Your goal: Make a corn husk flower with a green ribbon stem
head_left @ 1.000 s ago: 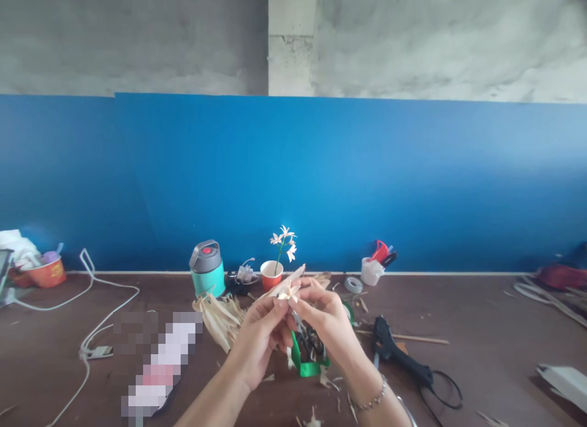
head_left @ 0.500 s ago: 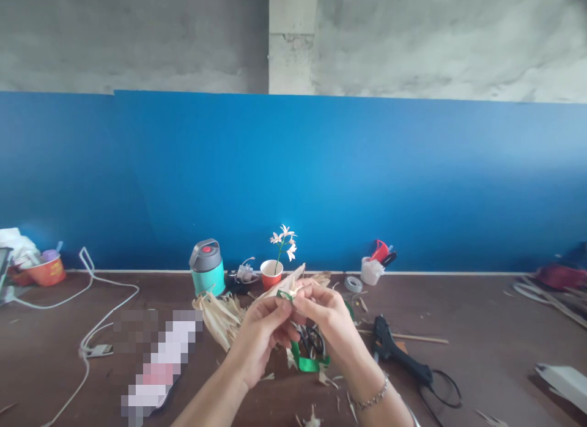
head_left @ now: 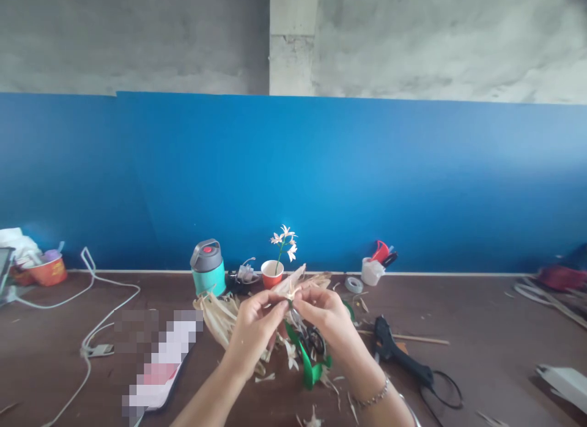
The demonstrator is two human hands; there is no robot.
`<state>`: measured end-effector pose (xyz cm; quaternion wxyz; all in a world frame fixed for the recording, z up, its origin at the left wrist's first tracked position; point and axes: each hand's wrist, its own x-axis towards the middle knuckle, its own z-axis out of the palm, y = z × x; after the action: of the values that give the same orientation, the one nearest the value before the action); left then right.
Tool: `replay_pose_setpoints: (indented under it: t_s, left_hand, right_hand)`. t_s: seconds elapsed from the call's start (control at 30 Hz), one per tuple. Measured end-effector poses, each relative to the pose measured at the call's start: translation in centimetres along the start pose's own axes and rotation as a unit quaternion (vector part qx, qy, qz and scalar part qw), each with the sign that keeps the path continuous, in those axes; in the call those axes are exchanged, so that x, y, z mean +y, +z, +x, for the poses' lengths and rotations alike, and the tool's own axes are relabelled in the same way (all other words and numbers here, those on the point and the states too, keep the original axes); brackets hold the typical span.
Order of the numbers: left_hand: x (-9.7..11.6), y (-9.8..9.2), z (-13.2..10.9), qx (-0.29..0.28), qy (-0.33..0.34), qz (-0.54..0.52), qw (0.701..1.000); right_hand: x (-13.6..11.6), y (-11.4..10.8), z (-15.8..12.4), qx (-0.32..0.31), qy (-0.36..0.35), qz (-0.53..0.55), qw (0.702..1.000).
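My left hand (head_left: 259, 323) is closed, its thumb and fingertips pinching a green tape strip (head_left: 312, 373) at the base of a small pale flower (head_left: 290, 291). My right hand (head_left: 328, 314) pinches the flower from the other side, fingertips almost meeting the left ones. The tape's long end hangs below the hands and curls onto the table. Beneath the hands lie black-handled scissors (head_left: 315, 340), partly hidden, and a loose pale husk flower (head_left: 290, 355). Dried husks (head_left: 217, 320) are heaped behind and left of my hands.
An orange-and-white paper cup (head_left: 271, 279) holds a stem of pale flowers (head_left: 285, 236). Near it stand a teal jar (head_left: 208, 277), a tape roll (head_left: 353, 284) and a white pen cup (head_left: 372, 271). A black glue gun (head_left: 401, 353) with its cord lies at right, white cables (head_left: 98, 283) at left.
My left hand has turned and its fingertips have moved up against the flower's base. The hanging green tape has swung lower and to the right. My right hand is almost still.
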<state>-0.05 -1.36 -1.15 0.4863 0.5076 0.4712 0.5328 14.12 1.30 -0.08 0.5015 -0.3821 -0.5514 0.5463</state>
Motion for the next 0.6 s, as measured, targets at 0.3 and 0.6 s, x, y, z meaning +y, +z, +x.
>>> replay_pose_setpoints:
  t_s: [0.3,0.6]
  left_hand:
    - [-0.64,0.56,0.43,0.033,0.004,-0.046,0.998]
    - [-0.80,0.62,0.43,0.051,0.007,-0.022,0.998]
  right_hand:
    - [0.67,-0.40,0.25,0.015,-0.051,-0.105,0.993]
    - [0.95,-0.36,0.18,0.040,-0.109,-0.211,0.971]
